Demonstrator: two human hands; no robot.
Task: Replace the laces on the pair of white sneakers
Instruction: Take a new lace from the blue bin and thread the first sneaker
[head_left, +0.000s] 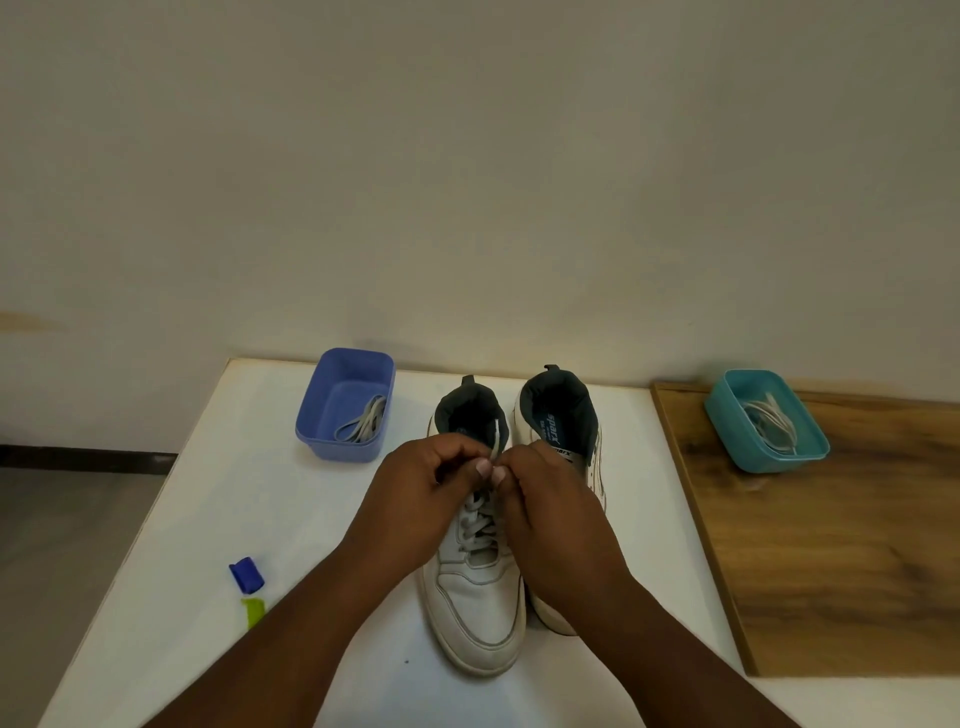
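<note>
Two white sneakers stand side by side on the white table, toes toward me. The left sneaker has a grey-white lace crossed through its eyelets. My left hand and my right hand meet above its tongue, each pinching a lace end; one end sticks up between them. The right sneaker is partly hidden behind my right hand; its lacing cannot be seen.
A blue tub with a grey lace inside stands at the back left. A teal tub holding a white lace sits on a wooden board at the right. A blue and green object lies near the table's left edge.
</note>
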